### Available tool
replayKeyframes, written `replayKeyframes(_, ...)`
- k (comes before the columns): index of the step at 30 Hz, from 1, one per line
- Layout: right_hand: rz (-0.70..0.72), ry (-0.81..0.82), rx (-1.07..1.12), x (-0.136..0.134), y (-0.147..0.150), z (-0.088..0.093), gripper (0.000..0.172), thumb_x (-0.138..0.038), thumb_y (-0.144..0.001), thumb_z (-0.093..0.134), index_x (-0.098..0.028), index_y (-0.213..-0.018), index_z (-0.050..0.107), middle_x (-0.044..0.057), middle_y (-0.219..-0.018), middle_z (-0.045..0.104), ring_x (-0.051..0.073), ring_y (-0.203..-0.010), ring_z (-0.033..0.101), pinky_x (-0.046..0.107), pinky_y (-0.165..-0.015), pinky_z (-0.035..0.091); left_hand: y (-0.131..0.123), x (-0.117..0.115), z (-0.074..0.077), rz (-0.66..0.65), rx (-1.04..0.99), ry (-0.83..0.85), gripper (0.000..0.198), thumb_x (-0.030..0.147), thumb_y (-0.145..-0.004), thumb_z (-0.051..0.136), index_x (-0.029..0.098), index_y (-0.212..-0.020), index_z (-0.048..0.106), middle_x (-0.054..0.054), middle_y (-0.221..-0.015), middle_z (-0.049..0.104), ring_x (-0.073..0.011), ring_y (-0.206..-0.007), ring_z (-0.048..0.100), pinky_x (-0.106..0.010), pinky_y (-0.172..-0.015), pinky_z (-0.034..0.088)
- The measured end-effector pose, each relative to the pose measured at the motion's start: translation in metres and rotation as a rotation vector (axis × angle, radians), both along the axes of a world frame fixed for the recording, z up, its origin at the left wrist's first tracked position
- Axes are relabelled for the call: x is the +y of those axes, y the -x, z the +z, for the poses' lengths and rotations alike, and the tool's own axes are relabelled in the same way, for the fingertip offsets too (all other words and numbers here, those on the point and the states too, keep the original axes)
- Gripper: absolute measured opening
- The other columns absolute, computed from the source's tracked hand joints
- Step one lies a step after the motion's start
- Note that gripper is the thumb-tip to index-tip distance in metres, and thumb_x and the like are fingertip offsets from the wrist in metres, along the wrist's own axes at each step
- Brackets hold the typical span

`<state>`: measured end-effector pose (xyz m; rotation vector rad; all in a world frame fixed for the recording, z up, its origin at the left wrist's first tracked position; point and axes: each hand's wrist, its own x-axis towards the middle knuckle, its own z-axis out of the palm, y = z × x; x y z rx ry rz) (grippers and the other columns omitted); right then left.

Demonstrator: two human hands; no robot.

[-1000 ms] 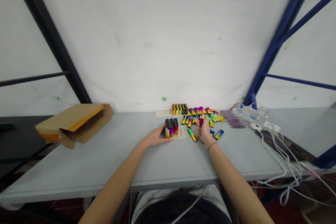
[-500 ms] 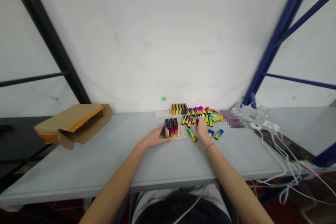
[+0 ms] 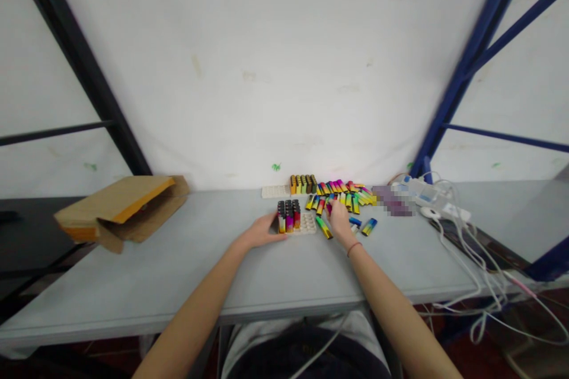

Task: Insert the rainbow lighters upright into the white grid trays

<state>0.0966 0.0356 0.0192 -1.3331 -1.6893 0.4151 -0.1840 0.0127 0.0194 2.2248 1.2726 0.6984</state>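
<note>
My left hand (image 3: 263, 232) is curved around the left end of a white tray (image 3: 308, 224), thumb along the front edge and fingers at the side. Several lighters (image 3: 289, 218) with black tops and bright bodies stand upright in the tray's left part; open holes show at its right. Over the pile, my right hand (image 3: 340, 220) pinches a magenta lighter (image 3: 329, 208), largely covered by the fingers. Many multicoloured lighters (image 3: 355, 204) lie loose around that hand. A green-yellow lighter (image 3: 324, 228) and a blue-yellow lighter (image 3: 369, 227) lie nearest me.
Behind stand upright lighters (image 3: 303, 184) in a block beside another white tray (image 3: 274, 192). An open cardboard box (image 3: 122, 210) sits at the left. On the right are a power strip (image 3: 438, 194), tangled white cables (image 3: 473, 249) and a dark flat device (image 3: 482, 247). A wall rises behind the table.
My right hand has shifted slightly left with the magenta lighter, toward the tray. My left hand stays at the tray's end.
</note>
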Motion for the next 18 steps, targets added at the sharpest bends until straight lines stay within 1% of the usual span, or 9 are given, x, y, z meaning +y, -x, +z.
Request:
replayKeyframes(2,0.028,0.062,0.059,-0.008,0.007,0.005,0.036,-0.037,-0.097,0.039,-0.022,-0.066,0.049,0.003,-0.062,0.050,0.020,-0.064,0.049,0.031,-0.066,0.037,0.000,0.000,0.000,0.004,-0.004,0.009,0.080,0.051,-0.073,0.077,0.015,-0.140,0.052,-0.015,-0.145,0.058,-0.0373,-0.130,0.055,-0.048,-0.113,0.039)
replayKeyframes(4,0.134,0.067,0.098,-0.017,0.013,0.010,0.042,-0.045,-0.099,0.034,-0.023,-0.066,0.046,0.001,-0.062,0.049,0.019,-0.063,0.048,0.030,-0.065,0.036,0.000,-0.001,0.000,-0.005,-0.026,0.007,0.080,0.050,-0.073,0.077,0.016,-0.141,0.052,-0.014,-0.145,0.058,-0.0362,-0.130,0.055,-0.047,-0.114,0.039)
replayKeyframes(5,0.201,0.047,0.099,-0.021,0.016,0.012,0.040,-0.048,-0.098,0.036,-0.023,-0.070,0.049,0.001,-0.065,0.052,0.019,-0.066,0.050,0.029,-0.066,0.037,0.000,-0.001,0.000,-0.012,-0.036,0.003,0.080,0.049,-0.073,0.078,0.016,-0.141,0.051,-0.013,-0.145,0.058,-0.0358,-0.130,0.055,-0.047,-0.114,0.039)
replayKeyframes(7,0.321,0.007,0.082,-0.026,0.020,0.015,0.030,-0.049,-0.094,0.045,-0.022,-0.086,0.056,0.002,-0.078,0.060,0.020,-0.076,0.056,0.029,-0.073,0.041,0.000,-0.001,-0.001,-0.021,-0.041,-0.002,0.081,0.049,-0.073,0.078,0.015,-0.142,0.050,-0.014,-0.145,0.058,-0.0355,-0.130,0.056,-0.046,-0.114,0.039)
replayKeyframes(9,0.388,0.001,0.084,-0.028,0.024,0.017,0.027,-0.046,-0.092,0.050,-0.022,-0.100,0.059,0.004,-0.091,0.065,0.022,-0.086,0.059,0.031,-0.081,0.044,-0.001,-0.001,-0.001,-0.018,-0.032,-0.003,0.083,0.050,-0.074,0.077,0.014,-0.143,0.049,-0.014,-0.146,0.057,-0.0357,-0.130,0.056,-0.045,-0.114,0.040)
replayKeyframes(11,0.412,0.002,0.127,-0.027,0.025,0.017,0.028,-0.045,-0.090,0.052,-0.021,-0.103,0.061,0.007,-0.098,0.067,0.023,-0.092,0.060,0.033,-0.086,0.045,-0.001,-0.001,-0.002,-0.017,-0.022,-0.005,0.084,0.050,-0.074,0.077,0.015,-0.144,0.048,-0.014,-0.147,0.057,-0.0355,-0.131,0.055,-0.044,-0.114,0.039)
replayKeyframes(13,0.424,-0.033,0.177,-0.025,0.025,0.017,0.031,-0.047,-0.088,0.056,-0.020,-0.098,0.064,0.008,-0.099,0.066,0.023,-0.094,0.060,0.035,-0.088,0.046,-0.001,-0.001,-0.001,-0.021,-0.016,-0.006,0.083,0.050,-0.075,0.077,0.015,-0.144,0.048,-0.014,-0.146,0.057,-0.0351,-0.131,0.055,-0.044,-0.114,0.039)
replayKeyframes(15,0.442,-0.060,0.210,-0.023,0.024,0.019,0.035,-0.051,-0.085,0.060,-0.018,-0.092,0.069,0.009,-0.097,0.066,0.023,-0.093,0.060,0.035,-0.086,0.047,-0.001,-0.001,-0.001,-0.026,-0.012,-0.006,0.082,0.050,-0.075,0.076,0.015,-0.144,0.048,-0.015,-0.146,0.057,-0.0352,-0.130,0.055,-0.045,-0.113,0.039)
replayKeyframes(18,0.484,0.033,0.251,-0.022,0.020,0.021,0.041,-0.056,-0.081,0.065,-0.017,-0.092,0.074,0.007,-0.087,0.066,0.021,-0.079,0.060,0.033,-0.074,0.049,0.000,-0.001,0.000,-0.026,-0.016,-0.006,0.081,0.050,-0.075,0.077,0.014,-0.143,0.050,-0.015,-0.146,0.057,-0.0359,-0.130,0.055,-0.046,-0.114,0.039)
